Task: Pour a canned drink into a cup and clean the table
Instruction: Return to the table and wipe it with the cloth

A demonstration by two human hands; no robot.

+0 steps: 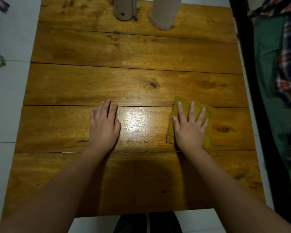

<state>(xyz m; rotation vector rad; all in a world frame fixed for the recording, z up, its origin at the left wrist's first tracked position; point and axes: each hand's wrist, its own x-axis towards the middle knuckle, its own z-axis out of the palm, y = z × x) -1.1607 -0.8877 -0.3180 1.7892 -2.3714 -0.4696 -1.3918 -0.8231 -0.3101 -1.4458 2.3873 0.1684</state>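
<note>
Where R hand (190, 126) lies flat, cloth (207, 115) under spread fingers (191, 110).

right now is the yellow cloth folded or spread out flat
Folded, as far as shows: the yellow cloth lies as a compact pad on the table, its left edge rounded like a fold. The right hand presses it flat with straight fingers.

One wooden plank table (133, 78), built of six boards. Two bare hands lie flat on it: the left hand (104, 126) at about seven o'clock from the table's middle, the right hand (190, 126) at about five. One mustard-yellow woven cloth (185, 105) lies under the right hand. Two tall beige cylindrical containers stand at twelve o'clock: one (123, 9) left, one (164, 14) right.
</note>
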